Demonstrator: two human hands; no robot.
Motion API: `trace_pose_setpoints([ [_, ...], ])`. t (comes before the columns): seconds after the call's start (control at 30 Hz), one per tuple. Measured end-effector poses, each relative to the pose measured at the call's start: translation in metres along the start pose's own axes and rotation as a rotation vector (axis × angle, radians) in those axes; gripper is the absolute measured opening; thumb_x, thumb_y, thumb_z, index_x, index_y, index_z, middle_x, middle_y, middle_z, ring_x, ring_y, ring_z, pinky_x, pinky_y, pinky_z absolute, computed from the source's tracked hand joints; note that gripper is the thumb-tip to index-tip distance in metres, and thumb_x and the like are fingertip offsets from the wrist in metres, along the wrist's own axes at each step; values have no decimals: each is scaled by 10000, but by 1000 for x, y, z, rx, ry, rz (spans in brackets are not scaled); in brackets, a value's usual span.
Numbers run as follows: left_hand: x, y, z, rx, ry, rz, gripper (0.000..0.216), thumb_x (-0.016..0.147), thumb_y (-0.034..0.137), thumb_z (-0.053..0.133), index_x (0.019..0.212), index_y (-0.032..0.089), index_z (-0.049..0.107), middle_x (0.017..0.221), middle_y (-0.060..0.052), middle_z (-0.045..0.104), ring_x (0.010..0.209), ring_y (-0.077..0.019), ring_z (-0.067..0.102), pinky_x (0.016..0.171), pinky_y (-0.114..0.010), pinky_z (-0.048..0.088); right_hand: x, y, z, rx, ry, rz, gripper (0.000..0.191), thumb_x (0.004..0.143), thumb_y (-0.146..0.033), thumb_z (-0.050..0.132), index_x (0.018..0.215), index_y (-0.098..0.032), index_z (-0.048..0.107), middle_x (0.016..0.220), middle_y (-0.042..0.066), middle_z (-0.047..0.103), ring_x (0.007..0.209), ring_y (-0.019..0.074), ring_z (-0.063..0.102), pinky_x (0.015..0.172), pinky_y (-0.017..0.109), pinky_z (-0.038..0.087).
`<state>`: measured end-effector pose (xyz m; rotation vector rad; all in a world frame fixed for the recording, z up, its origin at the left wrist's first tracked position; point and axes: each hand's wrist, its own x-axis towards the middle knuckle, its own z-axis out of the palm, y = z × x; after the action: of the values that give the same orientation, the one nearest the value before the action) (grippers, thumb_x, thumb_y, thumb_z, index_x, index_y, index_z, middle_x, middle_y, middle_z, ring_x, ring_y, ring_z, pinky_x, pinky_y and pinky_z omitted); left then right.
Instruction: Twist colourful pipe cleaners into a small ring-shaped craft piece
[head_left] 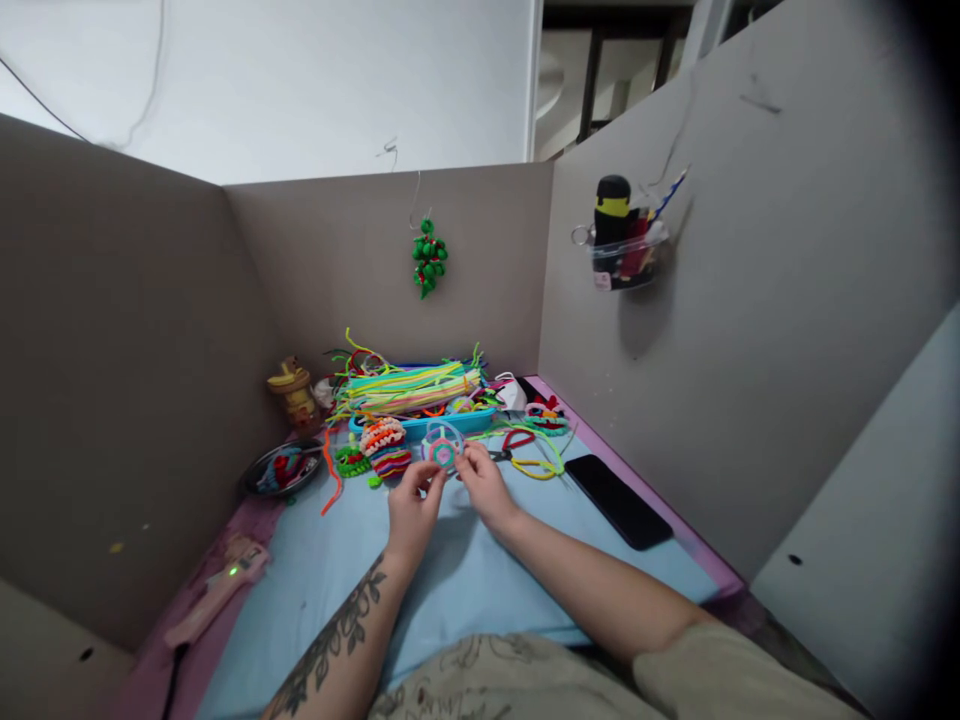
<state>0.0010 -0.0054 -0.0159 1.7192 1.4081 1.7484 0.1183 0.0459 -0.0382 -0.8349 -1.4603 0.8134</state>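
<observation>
Between my two hands is a small round craft piece [442,453], made of coiled pipe cleaners in pink, teal and lilac. My left hand [415,503] pinches its lower left edge. The fingers of my right hand [484,482] close on its right side, by a loop of blue-lilac pipe cleaner. Just left of the piece sits a striped bundle of coloured pipe cleaners [386,447], with a green figure [351,460] beside it. Beyond my right hand lie scissors [517,440] with red and yellow handles, partly hidden.
A blue tray [480,421] at the back holds a pile of pipe cleaners [412,388]. A black phone [619,502] lies right. At left are a dark bowl [259,480] and a pink glue gun [219,592] with a green light. Grey panels [480,260] surround the table.
</observation>
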Motion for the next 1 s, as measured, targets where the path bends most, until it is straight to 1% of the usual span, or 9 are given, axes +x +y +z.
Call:
trace_pose_setpoints([
  [0.1,0,1,0,-31,-5,-24,220,699,339,631,877,212,641,804,-44,657,603,-143,543,611,-261,456,0,-1,0,40,-13,44,347,822,-468,445,621,-187,477,934,43,516,845,156,490,780,281,415],
  [0.23,1,2,0,-52,9,-51,214,688,331,643,865,217,677,826,-48,672,610,-152,557,625,-275,465,-1,0,1,81,-34,87,355,820,-478,447,619,-187,480,859,26,512,763,143,487,691,262,430],
  [0.4,2,-2,0,-35,21,-45,184,701,316,633,842,210,683,774,-37,669,603,-145,558,614,-264,462,0,1,1,70,-15,73,359,806,-480,465,597,-188,463,860,29,497,773,145,485,680,254,432],
  [0.57,3,-9,1,-106,-2,-87,203,705,328,628,837,177,664,736,-34,649,618,-137,552,593,-246,449,1,2,0,70,-22,66,345,805,-469,471,604,-188,467,882,28,499,781,144,492,691,255,426],
  [0.67,2,-10,3,-124,-19,-108,206,718,329,619,853,173,632,759,-39,645,641,-138,563,594,-245,452,0,3,0,63,-18,73,358,809,-483,455,606,-188,467,889,32,511,777,144,492,679,248,425],
  [0.73,2,-10,4,-154,-27,-132,227,722,329,619,886,176,583,782,-42,645,655,-143,578,580,-247,458,0,3,0,66,-17,78,363,814,-489,446,613,-188,469,894,35,516,782,144,491,673,242,425],
  [0.83,3,-9,5,-188,4,-165,300,703,331,640,925,184,503,790,-38,639,632,-141,587,546,-246,464,1,2,0,87,-9,87,362,812,-487,454,611,-186,466,879,31,515,761,140,487,665,245,423],
  [1.0,4,-7,5,-163,53,-151,325,686,320,660,904,184,461,802,-40,620,636,-130,581,541,-229,451,1,1,0,119,-7,94,347,809,-455,476,596,-182,462,835,24,494,749,135,470,653,242,415],
])
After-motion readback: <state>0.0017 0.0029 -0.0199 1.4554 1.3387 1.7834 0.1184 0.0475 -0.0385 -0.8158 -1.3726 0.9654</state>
